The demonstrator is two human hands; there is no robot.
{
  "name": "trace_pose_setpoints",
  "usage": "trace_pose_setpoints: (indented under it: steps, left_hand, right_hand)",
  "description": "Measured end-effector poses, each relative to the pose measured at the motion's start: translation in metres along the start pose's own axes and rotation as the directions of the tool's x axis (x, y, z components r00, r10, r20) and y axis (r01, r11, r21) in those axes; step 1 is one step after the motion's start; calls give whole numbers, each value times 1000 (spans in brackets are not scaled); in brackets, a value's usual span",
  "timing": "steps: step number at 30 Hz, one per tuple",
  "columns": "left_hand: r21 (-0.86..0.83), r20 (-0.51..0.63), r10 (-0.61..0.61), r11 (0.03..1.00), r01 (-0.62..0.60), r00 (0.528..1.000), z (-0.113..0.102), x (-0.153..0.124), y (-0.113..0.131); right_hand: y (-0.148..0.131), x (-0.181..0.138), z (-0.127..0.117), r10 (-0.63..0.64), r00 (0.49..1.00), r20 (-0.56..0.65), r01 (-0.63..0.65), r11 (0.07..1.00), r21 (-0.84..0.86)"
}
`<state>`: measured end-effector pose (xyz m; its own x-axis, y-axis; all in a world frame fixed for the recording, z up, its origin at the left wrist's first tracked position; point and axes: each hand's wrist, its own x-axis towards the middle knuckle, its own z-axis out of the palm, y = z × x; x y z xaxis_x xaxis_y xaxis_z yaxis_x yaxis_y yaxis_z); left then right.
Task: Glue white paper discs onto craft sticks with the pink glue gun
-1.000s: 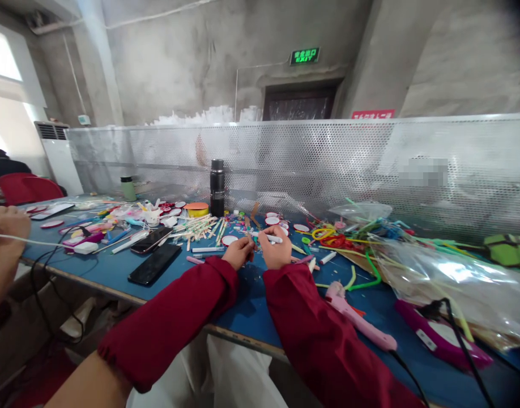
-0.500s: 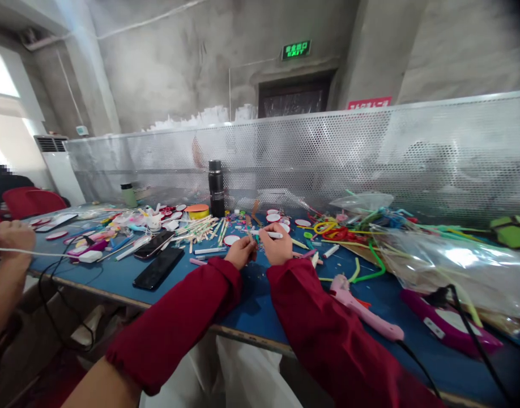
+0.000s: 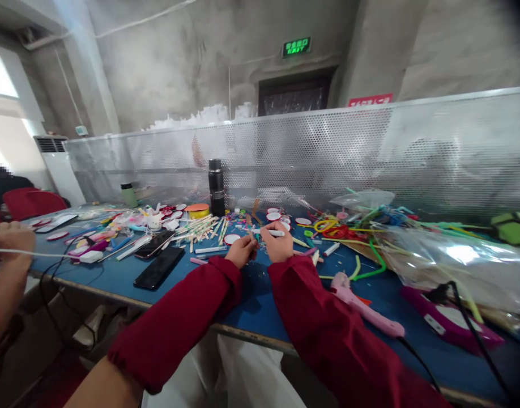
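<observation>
My right hand [image 3: 278, 246] is closed around a white marker pen [image 3: 276, 233], whose tip points left. Close beside it, my left hand [image 3: 241, 253] has its fingers pinched together just below the marker's tip. Whatever the left fingers hold is too small and too hidden to name. Both hands are above the blue table [image 3: 251, 317], with dark red sleeves over the forearms. Left of my left hand lies another white marker [image 3: 211, 250]. A capped white pen [image 3: 331, 249] rests to the right of my right hand.
A black bottle [image 3: 216, 190] stands behind a pile of wooden sticks [image 3: 200, 228]. Two phones lie at left, the nearer phone [image 3: 159, 267] by the table edge. At right are a pink glue gun [image 3: 366, 309], a purple power strip [image 3: 451, 320] and plastic bags. Another person's hand [image 3: 16, 241] is far left.
Both hands keep nearly the same pose and place. The marker has shifted very slightly to the right; the view has tilted a little.
</observation>
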<state>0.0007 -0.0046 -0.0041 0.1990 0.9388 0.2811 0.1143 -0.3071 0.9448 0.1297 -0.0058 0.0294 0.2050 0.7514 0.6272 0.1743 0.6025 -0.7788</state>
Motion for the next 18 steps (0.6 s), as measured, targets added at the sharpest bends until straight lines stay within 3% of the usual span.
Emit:
trace_pose_setpoints:
  steps: [13, 18]
  left_hand:
    - [-67, -7, 30, 997, -30, 1000, -3, 6, -11]
    - [-92, 8, 23, 995, -22, 1000, -3, 6, -9]
  right_hand:
    - [-5, 1, -3, -31, 998, -62, 30, 999, -22]
    - [-1, 1, 0, -63, 998, -18, 64, 998, 30]
